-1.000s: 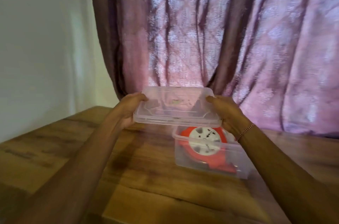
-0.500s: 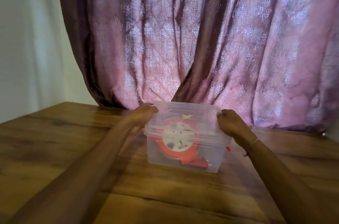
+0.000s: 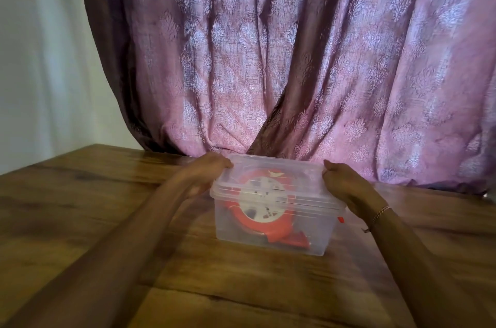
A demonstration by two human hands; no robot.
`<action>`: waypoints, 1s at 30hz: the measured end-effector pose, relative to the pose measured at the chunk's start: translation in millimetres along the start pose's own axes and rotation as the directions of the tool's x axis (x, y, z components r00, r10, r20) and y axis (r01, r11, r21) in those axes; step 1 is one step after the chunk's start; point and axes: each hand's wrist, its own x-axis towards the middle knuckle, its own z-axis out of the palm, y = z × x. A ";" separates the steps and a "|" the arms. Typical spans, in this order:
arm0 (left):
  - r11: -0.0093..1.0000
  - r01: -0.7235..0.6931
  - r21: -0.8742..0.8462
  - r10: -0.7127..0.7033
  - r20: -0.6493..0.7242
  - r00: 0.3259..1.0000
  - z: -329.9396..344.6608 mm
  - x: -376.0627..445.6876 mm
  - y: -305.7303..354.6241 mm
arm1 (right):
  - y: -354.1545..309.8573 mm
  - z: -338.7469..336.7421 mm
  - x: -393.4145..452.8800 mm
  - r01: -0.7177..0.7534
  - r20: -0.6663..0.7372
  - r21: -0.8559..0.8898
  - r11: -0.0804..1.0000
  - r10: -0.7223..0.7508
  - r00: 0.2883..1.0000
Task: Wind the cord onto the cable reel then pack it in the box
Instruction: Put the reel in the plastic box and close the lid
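A clear plastic box (image 3: 236,231) stands on the wooden table. Inside it lies the red cable reel (image 3: 264,209) with a white round centre, seen through the plastic. The clear lid (image 3: 300,188) sits on top of the box. My left hand (image 3: 204,173) grips the lid's left edge, thumb on top. My right hand (image 3: 342,184) grips the lid's right edge, with a bracelet on its wrist. Motion blur softens the left hand.
The wooden table (image 3: 80,206) stretches to the left and towards me. A pink patterned curtain (image 3: 295,59) hangs just behind the box. A white wall (image 3: 40,59) is at the left. A small red tab (image 3: 341,219) shows at the box's right side.
The lid was held above and left of the open box. It came down onto the box, and both hands now hold it there at its edges.
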 end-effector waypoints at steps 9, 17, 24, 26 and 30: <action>0.999 -0.004 -0.039 0.003 -0.019 1.000 1.0 -9.2 -5.1 | -0.5 -1.8 -16.1 0.043 0.067 -0.170 0.984 -0.032 0.997; 0.995 0.064 -0.076 -0.066 -0.028 0.997 6.9 -8.9 -10.7 | -10.4 -8.2 -28.5 -0.043 0.165 -0.210 0.977 0.078 0.983; 0.994 0.102 -0.036 -0.103 -0.027 0.994 6.0 -4.6 -10.1 | 7.6 -2.7 -24.3 -0.336 0.235 0.282 0.899 0.275 0.932; 0.996 0.090 -0.030 -0.091 -0.056 0.994 7.1 -4.3 -9.5 | 20.0 -2.1 -19.4 -0.386 0.219 0.354 0.852 0.326 0.920; 0.994 0.030 0.108 -0.004 -0.233 0.972 3.2 -0.8 -12.7 | 32.7 -12.8 -19.7 -0.282 0.055 0.469 0.837 0.291 0.955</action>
